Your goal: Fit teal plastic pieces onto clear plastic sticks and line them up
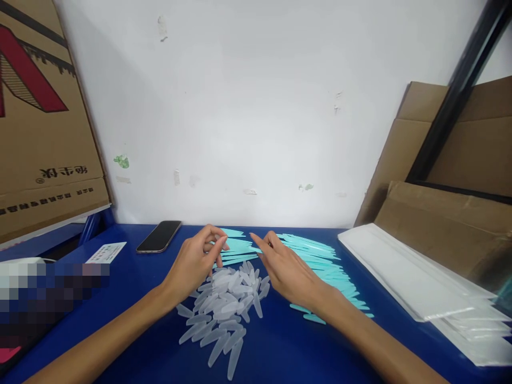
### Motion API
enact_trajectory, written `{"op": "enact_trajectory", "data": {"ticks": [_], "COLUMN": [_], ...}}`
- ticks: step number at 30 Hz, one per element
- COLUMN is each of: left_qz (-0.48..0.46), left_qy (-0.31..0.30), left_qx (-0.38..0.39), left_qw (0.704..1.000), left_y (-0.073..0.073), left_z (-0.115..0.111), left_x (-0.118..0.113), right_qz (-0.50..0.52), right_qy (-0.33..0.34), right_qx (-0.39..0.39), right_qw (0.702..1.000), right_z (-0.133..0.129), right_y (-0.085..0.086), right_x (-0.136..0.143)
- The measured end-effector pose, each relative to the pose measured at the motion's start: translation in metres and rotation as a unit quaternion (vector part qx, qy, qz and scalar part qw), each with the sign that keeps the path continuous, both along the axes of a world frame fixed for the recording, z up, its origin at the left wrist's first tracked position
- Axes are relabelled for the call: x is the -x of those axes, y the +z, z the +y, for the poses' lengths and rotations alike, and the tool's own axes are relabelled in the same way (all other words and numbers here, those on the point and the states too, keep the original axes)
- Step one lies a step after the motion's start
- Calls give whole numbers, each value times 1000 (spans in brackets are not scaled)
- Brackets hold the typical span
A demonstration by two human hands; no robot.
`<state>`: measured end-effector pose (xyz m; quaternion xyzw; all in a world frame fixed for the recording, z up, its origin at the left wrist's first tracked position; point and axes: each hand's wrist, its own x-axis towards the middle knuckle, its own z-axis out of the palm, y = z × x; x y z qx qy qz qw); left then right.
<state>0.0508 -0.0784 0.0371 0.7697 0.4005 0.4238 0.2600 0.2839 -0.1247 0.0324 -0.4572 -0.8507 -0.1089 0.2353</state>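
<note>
A loose heap of frosted, translucent tapered plastic sleeves (230, 298) lies in front of me on the blue table. My left hand (198, 250) is closed in a pinch above the heap's far left side, with a small translucent sleeve partly showing between thumb and fingers. Just across from it, my right hand (282, 261) pinches a slim teal stick, whose end points toward the left hand; the fingers hide most of it. Behind the hands lies one group of teal sticks (238, 248). A larger spread of teal sticks (326, 266) extends under and beyond my right wrist.
A phone (160, 236) and a printed card (106, 253) lie at the left of the blue table (148, 336). White plastic bags (416, 277) are stacked at right, beside cardboard (436, 229). A large carton (48, 122) stands at left. A white wall (256, 117) closes the back.
</note>
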Motion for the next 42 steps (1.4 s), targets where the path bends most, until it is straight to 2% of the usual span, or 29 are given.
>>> {"op": "enact_trajectory", "data": {"ticks": [5, 9, 12, 15, 21, 26, 34, 42], "left_qz": [121, 155, 140, 108, 74, 85, 62, 54], "left_qy": [60, 43, 11, 0, -45, -80, -88, -86], "left_qx": [-137, -170, -170, -164, -135, -103, -60, -56], "left_qw": [981, 972, 975, 980, 987, 988, 992, 993], "left_y": [-3, -7, -8, -8, -4, -4, -1, -3], "left_z": [1, 4, 7, 7, 3, 3, -3, 0], "left_x": [2, 5, 6, 4, 1, -1, -2, 0], "right_qz": [-82, -46, 7, 29, 33, 44, 54, 53], "right_qy": [14, -20, -35, -12, 34, 35, 41, 36], "right_qx": [-58, -29, -13, -8, -62, -76, -54, -49], "right_qw": [995, 998, 999, 999, 997, 995, 996, 997], "right_z": [7, 0, -7, -8, 3, 6, 3, 4], "right_y": [-4, 2, 8, 9, 2, 1, -1, 0], "right_x": [-4, 1, 5, 6, 2, 2, 7, 2]}}
